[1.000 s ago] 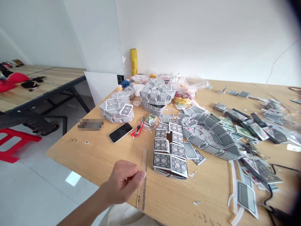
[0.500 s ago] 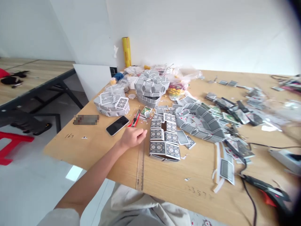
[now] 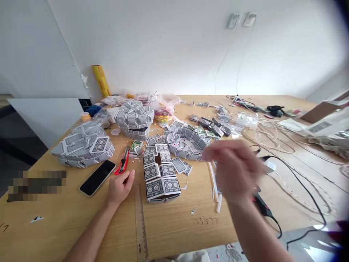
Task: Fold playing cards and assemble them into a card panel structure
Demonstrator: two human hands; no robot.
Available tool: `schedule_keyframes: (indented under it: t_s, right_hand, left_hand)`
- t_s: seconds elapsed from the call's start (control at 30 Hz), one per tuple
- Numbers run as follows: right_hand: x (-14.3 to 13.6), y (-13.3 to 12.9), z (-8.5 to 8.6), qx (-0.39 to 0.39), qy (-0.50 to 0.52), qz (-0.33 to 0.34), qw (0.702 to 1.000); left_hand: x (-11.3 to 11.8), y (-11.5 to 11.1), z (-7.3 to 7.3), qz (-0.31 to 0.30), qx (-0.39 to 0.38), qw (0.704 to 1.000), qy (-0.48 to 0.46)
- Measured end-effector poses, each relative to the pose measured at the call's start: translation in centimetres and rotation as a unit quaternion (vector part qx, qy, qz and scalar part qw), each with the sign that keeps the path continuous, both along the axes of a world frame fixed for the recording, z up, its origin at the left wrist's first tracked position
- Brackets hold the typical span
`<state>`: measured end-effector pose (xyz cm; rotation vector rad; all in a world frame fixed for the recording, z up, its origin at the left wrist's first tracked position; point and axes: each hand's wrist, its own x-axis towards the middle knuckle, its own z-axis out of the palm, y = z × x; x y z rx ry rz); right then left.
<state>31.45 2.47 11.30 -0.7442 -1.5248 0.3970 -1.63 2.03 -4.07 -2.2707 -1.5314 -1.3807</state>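
Observation:
My left hand (image 3: pixel 120 186) rests on the table in a loose fist, with nothing seen in it. Just beyond it lies a red utility knife (image 3: pixel 124 160), and a phone (image 3: pixel 98 177) lies to its left. Right of that hand stands a long box made of playing cards (image 3: pixel 163 185), its top panels partly apart. A clear ruler (image 3: pixel 140 218) lies between them. My right hand (image 3: pixel 236 171) is raised over the table's right part, smeared by motion; whether it holds anything is unclear. Behind it is an open tray built of cards (image 3: pixel 188 143).
Two lidded card boxes, one on the left (image 3: pixel 81 145) and one further back (image 3: pixel 135 118), stand on the wooden table (image 3: pixel 174 233). A glue gun (image 3: pixel 263 205) with a black cord lies at the right. Loose cards (image 3: pixel 180 165), paper strips (image 3: pixel 215 182) and coiled cables (image 3: pixel 272 136) lie around.
The view has swung to the right. My right hand has come into view, raised over the glue gun's side of the table. My left hand stays a fist beside the utility knife.

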Motion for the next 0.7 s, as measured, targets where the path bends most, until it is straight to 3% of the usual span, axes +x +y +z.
schedule_keyframes:
  t_s: [0.07,0.2,0.33,0.47,0.7]
  right_hand:
    - [-0.8,1.7,-1.9,-0.015,-0.041,-0.002,0.999]
    - [-1.7,4.9,-7.9,-0.032,-0.138,-0.038,0.989]
    - [-1.3,5.2,-12.5,-0.064,-0.132,-0.066,0.987]
    - [-1.3,4.8,-14.4,-0.102,-0.132,-0.070,0.984]
    - [-2.0,5.0,-15.5,-0.147,-0.144,-0.060,0.977]
  left_hand:
    - [0.2,0.1,-0.1,-0.008,-0.009,1.000,-0.008]
    - [0.4,0.0,-0.2,-0.020,-0.034,0.999,-0.019]
    - [0.4,-0.1,-0.2,-0.022,-0.061,0.998,-0.027]
    - [0.6,-0.1,-0.1,-0.027,-0.085,0.996,-0.030]
    - [0.7,-0.1,-0.1,-0.035,-0.105,0.993,-0.030]
